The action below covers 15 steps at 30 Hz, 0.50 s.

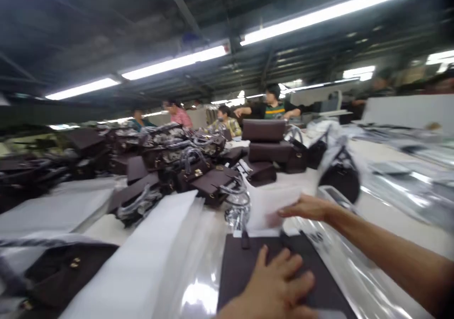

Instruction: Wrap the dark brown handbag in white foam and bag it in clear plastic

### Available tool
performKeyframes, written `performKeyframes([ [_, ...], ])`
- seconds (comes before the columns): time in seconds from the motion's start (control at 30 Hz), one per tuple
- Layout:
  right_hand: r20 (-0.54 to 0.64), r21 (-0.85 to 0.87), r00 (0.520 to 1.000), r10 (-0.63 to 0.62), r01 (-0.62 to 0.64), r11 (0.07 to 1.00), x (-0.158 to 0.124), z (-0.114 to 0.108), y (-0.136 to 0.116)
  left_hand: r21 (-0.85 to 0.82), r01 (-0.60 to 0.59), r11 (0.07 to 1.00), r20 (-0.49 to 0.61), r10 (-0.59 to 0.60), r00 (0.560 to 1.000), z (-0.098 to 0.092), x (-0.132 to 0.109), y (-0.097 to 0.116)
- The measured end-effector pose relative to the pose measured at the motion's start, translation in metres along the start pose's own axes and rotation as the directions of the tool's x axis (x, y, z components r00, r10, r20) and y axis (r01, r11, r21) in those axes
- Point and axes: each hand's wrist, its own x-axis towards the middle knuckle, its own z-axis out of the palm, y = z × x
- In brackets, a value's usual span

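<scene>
A dark brown handbag (244, 276) lies flat on the table right in front of me. My left hand (276, 286) rests on it with the fingers spread. Beyond the bag's far edge, my right hand (308, 208) pinches a thin white sheet (262, 205) between thumb and fingers. The sheet stands up over the bag's top edge and looks slightly see-through. Beside it sits a handle (237, 198) wrapped in clear film. Two small dark tabs (245, 239) hang at the bag's top edge.
Stacks of white foam sheets (142, 253) lie to the left. Several dark handbags (213, 184) with wrapped handles crowd the table beyond. Clear plastic bags (400, 196) spread over the right side. Several people, one in a striped top (275, 111), are at the far side.
</scene>
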Motion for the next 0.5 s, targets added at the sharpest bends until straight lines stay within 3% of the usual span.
performKeyframes([
  [0.03, -0.026, 0.001, 0.999, 0.020, -0.020, 1.000, -0.009, 0.001, -0.005, -0.049, 0.042, 0.998, -0.012, -0.043, 0.999, -0.005, 0.000, 0.003],
  [0.13, 0.085, -0.128, 0.996, 0.003, 0.008, 0.992, -0.035, 0.013, -0.014, -0.088, 0.082, 0.993, 0.039, -0.079, 0.996, -0.021, 0.003, 0.007],
  [0.23, 0.115, -0.186, 0.989, -0.092, 0.113, 0.976, -0.060, 0.040, -0.018, -0.093, 0.099, 0.991, -0.013, -0.101, 0.995, -0.028, 0.005, 0.009],
  [0.33, -0.011, -0.336, 0.973, -0.230, 0.213, 0.918, -0.079, 0.072, -0.012, -0.112, 0.128, 0.985, -0.072, -0.136, 0.988, -0.027, 0.003, 0.013],
  [0.5, -0.325, -0.514, 0.894, -0.309, 0.107, 0.851, -0.095, 0.117, 0.015, -0.098, 0.236, 0.967, -0.153, -0.249, 0.956, -0.024, 0.004, 0.018],
])
